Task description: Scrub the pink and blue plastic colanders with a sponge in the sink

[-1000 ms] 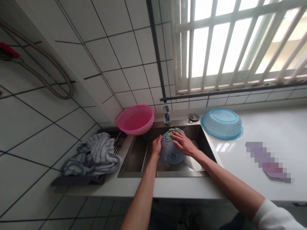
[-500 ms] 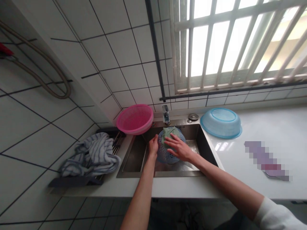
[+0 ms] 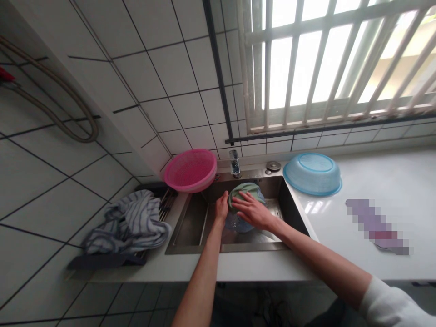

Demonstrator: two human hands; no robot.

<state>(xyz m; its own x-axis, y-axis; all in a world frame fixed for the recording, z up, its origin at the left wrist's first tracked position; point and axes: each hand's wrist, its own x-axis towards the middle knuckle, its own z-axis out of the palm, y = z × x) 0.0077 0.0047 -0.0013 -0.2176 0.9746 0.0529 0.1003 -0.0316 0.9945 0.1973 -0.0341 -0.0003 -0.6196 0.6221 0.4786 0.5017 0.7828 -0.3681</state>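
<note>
In the sink, a blue perforated colander (image 3: 241, 224) stands tilted, and a green cloth (image 3: 252, 187) is draped over its upper part. My left hand (image 3: 221, 208) grips the colander's left edge, with the thumb up and the other fingers partly hidden behind it. Fingers stretched out, my right hand (image 3: 254, 211) lies flat on the cloth and presses it against the colander. The steel sink (image 3: 296, 213) surrounds both hands, and the tap (image 3: 235, 162) rises just behind them.
A pink basket (image 3: 190, 170) sits at the back left corner of the sink. An upturned blue basin (image 3: 312, 175) rests on the right counter, near a round drain strainer (image 3: 273, 166). A striped towel (image 3: 131, 222) lies on a rack at left. Farther right is a blurred purple item (image 3: 376, 225).
The green cloth has spread wider across the top of the colander under my right hand. The colander has turned or tilted slightly, and my left hand has shifted a little right.
</note>
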